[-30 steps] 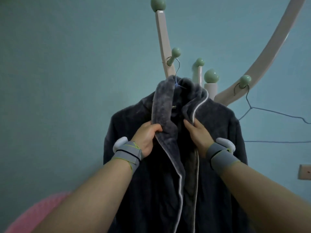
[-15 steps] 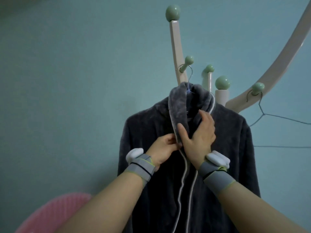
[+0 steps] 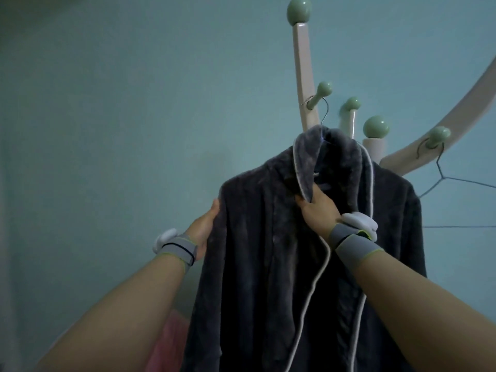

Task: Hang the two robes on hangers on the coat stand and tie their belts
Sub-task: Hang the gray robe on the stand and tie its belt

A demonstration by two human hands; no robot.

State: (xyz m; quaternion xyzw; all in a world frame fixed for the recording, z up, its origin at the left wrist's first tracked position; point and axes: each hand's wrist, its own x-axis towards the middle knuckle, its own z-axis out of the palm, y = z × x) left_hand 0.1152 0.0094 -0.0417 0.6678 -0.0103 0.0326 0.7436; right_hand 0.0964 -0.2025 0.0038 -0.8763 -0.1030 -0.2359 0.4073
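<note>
Dark grey fleece robe (image 3: pixel 268 264) with pale piping hangs on a wire hanger (image 3: pixel 323 114) hooked over a green-knobbed peg of the white coat stand (image 3: pixel 302 76), straight ahead of and above both hands. Left hand (image 3: pixel 205 226) reaches up at the robe's left shoulder edge, palm against the fabric; fingers are hidden behind the cloth, so the grip cannot be told. Right hand (image 3: pixel 318 208) is raised at the collar, fingers curled round the left lapel's lower end, pinching it. Both forearms extend upward, each with a grey wrist strap. Second, empty wire hanger (image 3: pixel 440 181) hangs from a peg up and right of the right hand. Pink object (image 3: pixel 171 336) sits low beside the left forearm.
</note>
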